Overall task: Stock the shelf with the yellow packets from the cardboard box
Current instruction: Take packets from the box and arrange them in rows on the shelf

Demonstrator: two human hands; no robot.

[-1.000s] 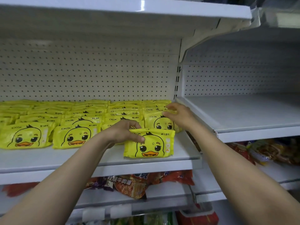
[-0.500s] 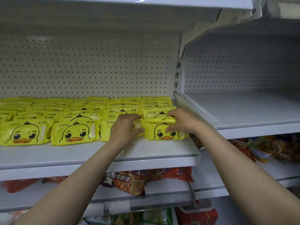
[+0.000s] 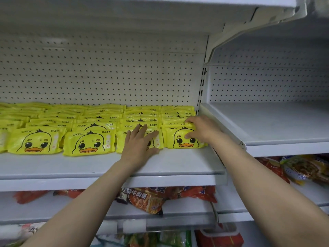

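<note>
Status: the yellow duck-print packets [image 3: 89, 143] lie in overlapping rows on the white shelf [image 3: 178, 164], filling it back to the pegboard panel [image 3: 106, 77]. The cardboard box is not in view.

Left hand [image 3: 140, 145]: fingers straight and slightly spread, palm laid flat on the front packet of the third row [image 3: 156, 139], at 9 o'clock of the right hand. It presses and does not pinch.

Right hand [image 3: 199, 130]: fingers curled over the top edge of the rightmost front packet [image 3: 183, 141], thumb on its printed face, so the packet is held at its upper right corner. The packet leans against the row behind it, at 3 o'clock of the left hand and just beside the shelf's right edge.

Probable faults from this state:

1. Slide-out. The packets look like smooth film. If the left palm pushes rearward unevenly, the front packet may ride up over the one behind and break the row's overlap.
2. Edge loss. The rightmost packet sits near the gap at the shelf's right end, beside the divider upright [image 3: 201, 86]. Releasing it while it leans outward toward 3 o'clock may let it tip off.
3. Forward creep. Bare shelf remains at 6 o'clock of the rows. Withdrawing both hands abruptly may drag the front packets toward the lip, above the noodle packets [image 3: 147, 200] on the lower shelf.
</note>
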